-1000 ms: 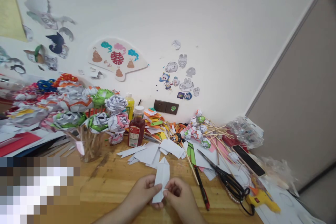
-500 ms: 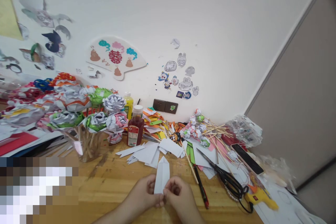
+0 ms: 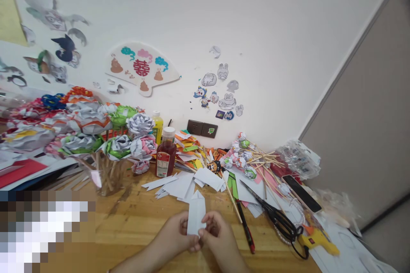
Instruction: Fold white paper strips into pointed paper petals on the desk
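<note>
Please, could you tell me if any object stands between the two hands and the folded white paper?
Nothing visible does: the left hand and the right hand both touch the folded white paper directly, near its lower end. Loose white papers lie beyond its tip, not between.

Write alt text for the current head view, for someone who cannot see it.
A person's left hand and right hand hold a folded white paper with a pointed top above a wooden table. Paper flowers in a clear container stand to the left; scissors, a phone and a yellow glue gun lie to the right.
</note>
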A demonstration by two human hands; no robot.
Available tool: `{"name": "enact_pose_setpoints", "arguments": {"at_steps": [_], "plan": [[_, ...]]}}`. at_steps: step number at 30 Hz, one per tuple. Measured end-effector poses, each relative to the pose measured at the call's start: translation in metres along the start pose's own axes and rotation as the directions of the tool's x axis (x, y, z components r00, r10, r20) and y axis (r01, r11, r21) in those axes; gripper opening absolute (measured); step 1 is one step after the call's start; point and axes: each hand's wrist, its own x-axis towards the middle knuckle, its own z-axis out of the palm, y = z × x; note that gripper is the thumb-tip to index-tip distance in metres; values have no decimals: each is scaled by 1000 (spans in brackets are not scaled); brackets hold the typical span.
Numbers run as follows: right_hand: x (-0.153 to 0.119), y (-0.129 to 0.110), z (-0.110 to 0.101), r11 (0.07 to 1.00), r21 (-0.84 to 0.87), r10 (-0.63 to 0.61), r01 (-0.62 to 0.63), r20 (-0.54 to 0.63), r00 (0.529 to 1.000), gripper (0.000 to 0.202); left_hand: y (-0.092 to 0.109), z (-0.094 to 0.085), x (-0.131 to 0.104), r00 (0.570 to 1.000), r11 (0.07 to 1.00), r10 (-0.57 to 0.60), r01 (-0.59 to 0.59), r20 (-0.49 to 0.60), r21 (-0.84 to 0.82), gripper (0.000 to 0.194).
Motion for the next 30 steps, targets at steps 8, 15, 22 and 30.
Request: {"name": "enact_pose_setpoints", "arguments": {"at_steps": [8,15,22,30], "plan": [[-1,3,0,1000,-23,-11,11,3,1000,20,-4,-3,0,1000,1000,21,-21,18,-16,51],[-2,-1,0,999,50,-16,11,94,995,35,-3,-3,-1,998,999,23,-21,64,-35,45],[0,3,-2,998,12,-60,60,31,998,38,1,2,-1,1000,999,21,-20,23,-38,43],[4,2,-12,994,16,-111,110,115,987,36,4,1,-1,1000,999,-22,22,-16,30,37]]}}
